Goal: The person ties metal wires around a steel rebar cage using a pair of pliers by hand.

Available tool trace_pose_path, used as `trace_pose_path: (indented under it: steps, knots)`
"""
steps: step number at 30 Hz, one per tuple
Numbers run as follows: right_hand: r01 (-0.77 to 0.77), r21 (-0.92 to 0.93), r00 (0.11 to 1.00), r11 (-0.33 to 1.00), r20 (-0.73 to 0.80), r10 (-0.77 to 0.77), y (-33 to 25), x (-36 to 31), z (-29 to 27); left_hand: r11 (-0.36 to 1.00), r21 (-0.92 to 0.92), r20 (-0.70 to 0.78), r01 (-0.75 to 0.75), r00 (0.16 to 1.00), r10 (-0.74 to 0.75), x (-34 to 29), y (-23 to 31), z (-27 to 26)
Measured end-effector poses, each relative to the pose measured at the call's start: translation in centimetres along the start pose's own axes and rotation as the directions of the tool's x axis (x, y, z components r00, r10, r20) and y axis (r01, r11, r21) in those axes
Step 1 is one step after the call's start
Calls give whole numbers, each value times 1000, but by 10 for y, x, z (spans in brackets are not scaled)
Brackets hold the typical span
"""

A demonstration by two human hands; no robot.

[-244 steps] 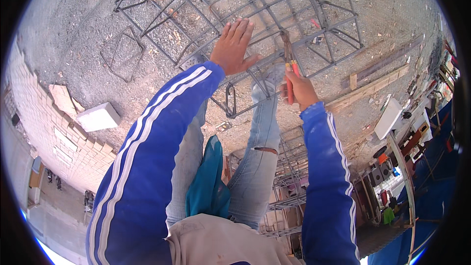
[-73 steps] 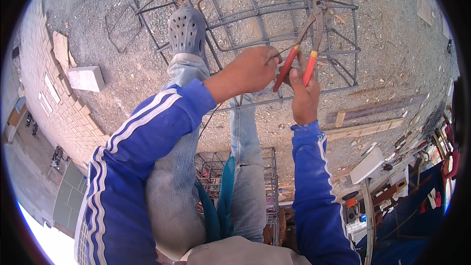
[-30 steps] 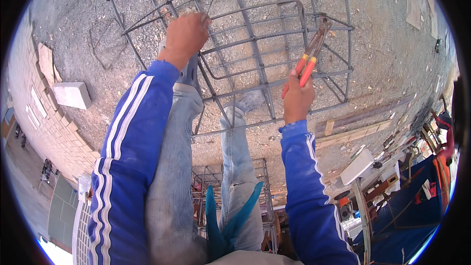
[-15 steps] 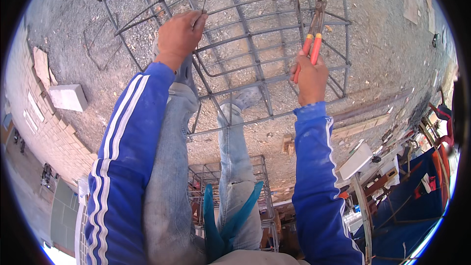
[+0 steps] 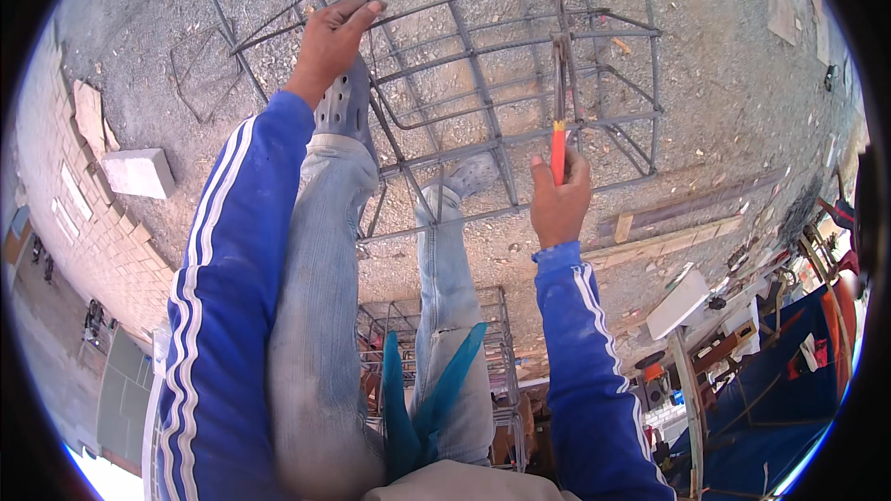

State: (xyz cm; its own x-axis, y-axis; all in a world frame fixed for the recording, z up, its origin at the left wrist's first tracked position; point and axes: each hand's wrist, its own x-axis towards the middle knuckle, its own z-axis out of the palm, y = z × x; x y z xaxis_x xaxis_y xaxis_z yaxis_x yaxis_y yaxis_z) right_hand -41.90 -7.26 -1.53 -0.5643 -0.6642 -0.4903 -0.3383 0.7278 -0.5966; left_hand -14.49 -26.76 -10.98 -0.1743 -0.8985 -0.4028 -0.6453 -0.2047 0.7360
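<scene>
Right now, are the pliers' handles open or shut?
Shut: right hand squeezes the red handles of the pliers together; they show as one strip.

L hand [image 5: 329, 42] fingers curled, gripping, R hand [image 5: 560, 197] fisted, both arms outstretched

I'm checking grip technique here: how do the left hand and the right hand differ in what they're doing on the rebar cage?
The left hand rests bare on a rebar cage bar at the far left, fingers curled over it; the right hand is closed around the red-handled pliers. The left hand touches the steel directly; the right hand meets it only through the pliers' tip. Both wear blue, white-striped sleeves.
</scene>
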Motion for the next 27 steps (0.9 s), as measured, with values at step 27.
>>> trace_pose_path:
  steps: [27]
  knots:
    - [-213, -174, 957, 961, 162, 241, 60, -94, -88, 559, -820, 11, 122, 980, -198, -67, 184, -61]
